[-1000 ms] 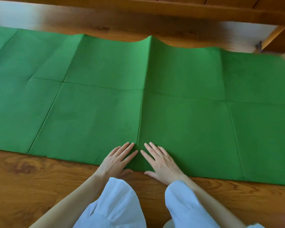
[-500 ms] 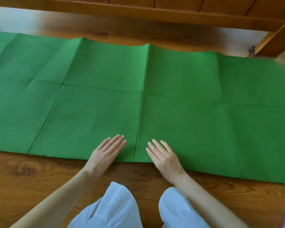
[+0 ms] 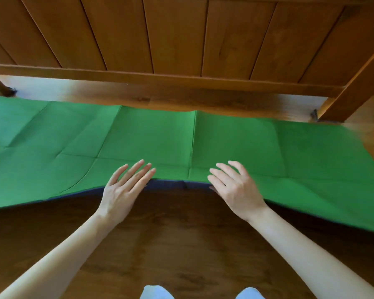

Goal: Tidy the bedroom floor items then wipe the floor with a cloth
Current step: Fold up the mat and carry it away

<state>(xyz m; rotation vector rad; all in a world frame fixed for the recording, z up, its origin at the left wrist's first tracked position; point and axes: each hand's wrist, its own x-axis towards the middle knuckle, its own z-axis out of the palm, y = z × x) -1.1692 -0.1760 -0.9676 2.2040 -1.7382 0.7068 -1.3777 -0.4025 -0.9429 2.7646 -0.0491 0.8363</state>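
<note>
A green mat (image 3: 235, 143) with fold creases lies spread across the wooden floor (image 3: 181, 238) in front of me. Its near edge is raised off the floor in the middle, showing a dark blue underside (image 3: 171, 184) and casting a shadow below. My left hand (image 3: 125, 188) and my right hand (image 3: 233, 186) hold that raised edge on either side of the centre crease. The fingers lie straight on top of the mat, and the thumbs are tucked under the edge.
A wooden bed frame (image 3: 181, 80) with plank panels runs along the far side of the mat. Its legs stand at the right (image 3: 343, 104) and far left (image 3: 2, 87). My knees in white trousers (image 3: 156, 293) show at the bottom edge.
My hands went from lying flat at the mat's near edge to lifting it off the floor, a little wider apart. My head has moved forward, towards the bed frame.
</note>
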